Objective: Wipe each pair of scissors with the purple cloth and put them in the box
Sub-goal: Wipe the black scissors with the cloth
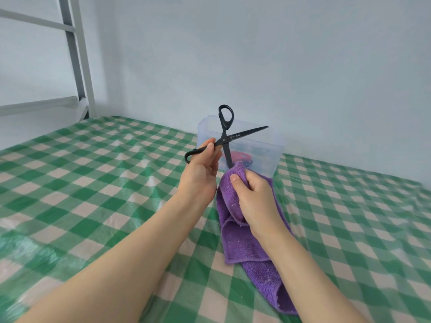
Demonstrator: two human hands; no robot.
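Nearest, the tail of the purple cloth trails over the checked bed, near the middle of its width. Its upper end is bunched in the right hand, whose grip is closed round the fabric, thumb on top. The left hand has its grip pinched on one handle shank of the black scissors, just below the pivot. They are held in the air, blades spread wide. One blade points down into the bunched cloth and the other points out to the right.

So I judge the wiping of this pair to be in progress: one blade is in the cloth, and the other is bare (whether it has been wiped I cannot tell).

Behind the hands, by the bed's far edge against the wall, stands the clear box. A pair of red-handled scissors already lies inside, with something dark beside it that I cannot make out. No other scissors show on the bed, so this may be the last pair. It is not yet in the box.
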